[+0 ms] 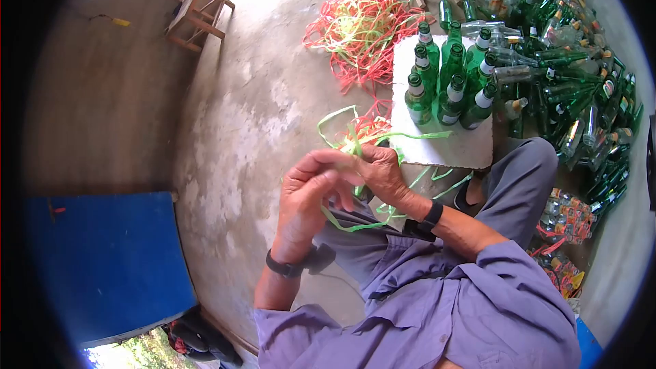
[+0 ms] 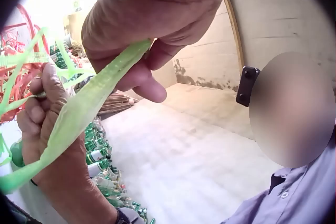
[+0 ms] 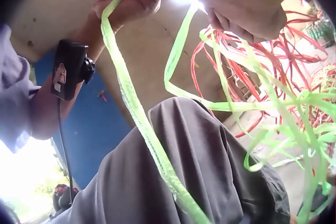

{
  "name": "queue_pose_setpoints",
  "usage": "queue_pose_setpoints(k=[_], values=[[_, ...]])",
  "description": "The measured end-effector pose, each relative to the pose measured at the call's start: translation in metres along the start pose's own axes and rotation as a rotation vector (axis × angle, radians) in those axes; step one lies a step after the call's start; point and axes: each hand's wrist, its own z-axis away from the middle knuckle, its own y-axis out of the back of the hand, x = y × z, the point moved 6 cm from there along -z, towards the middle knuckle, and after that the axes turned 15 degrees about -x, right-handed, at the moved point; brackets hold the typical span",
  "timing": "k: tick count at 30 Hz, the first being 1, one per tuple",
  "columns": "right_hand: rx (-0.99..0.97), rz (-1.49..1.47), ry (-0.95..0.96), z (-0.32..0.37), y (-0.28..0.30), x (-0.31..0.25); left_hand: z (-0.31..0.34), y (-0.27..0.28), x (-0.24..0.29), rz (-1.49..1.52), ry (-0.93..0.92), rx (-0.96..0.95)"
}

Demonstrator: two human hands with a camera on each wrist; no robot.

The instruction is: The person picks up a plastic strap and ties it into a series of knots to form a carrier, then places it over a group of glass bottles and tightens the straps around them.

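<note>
- Nearest, over a grey-trousered lap (image 1: 519, 184), the left hand (image 1: 304, 198) and right hand (image 1: 384, 174) each pinch a thin light-green plastic strip (image 2: 79, 111).
- Beyond lies a bare concrete floor (image 1: 239, 130), where a white foam slab (image 1: 444, 147) carries green glass bottles (image 1: 447, 78).
- Farthest are a red-and-yellow strip tangle (image 1: 362, 27) and a wooden stool (image 1: 195, 3).

The plastic strip (image 2: 79, 113) is a pale, slightly see-through lime green. The tangle of strips (image 1: 362, 27) mixes red, orange and yellow-green. The bottles (image 1: 447, 72) are dark green glass with white neck labels, and the slab (image 1: 444, 147) is white. The shirt (image 1: 437, 307) is lavender, the trousers (image 1: 519, 184) grey, the wristbands (image 1: 283, 266) black, the board (image 1: 109, 266) deep blue, and the floor (image 1: 253, 130) a mottled grey-beige.
</note>
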Motion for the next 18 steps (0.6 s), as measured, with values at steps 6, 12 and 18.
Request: queue_pose_setpoints(k=[6, 12, 18], values=[[-0.050, 0.081, 0.020, 0.008, 0.016, -0.019, -0.004, 0.070, 0.004, -0.092, -0.181, 0.217], [-0.046, 0.204, 0.013, 0.011, 0.024, -0.023, -0.008, 0.051, -0.028, -0.455, -0.063, 0.088], [-0.162, 0.233, -0.025, 0.019, 0.020, -0.020, -0.017, 0.044, -0.051, -0.633, -0.010, 0.053]])
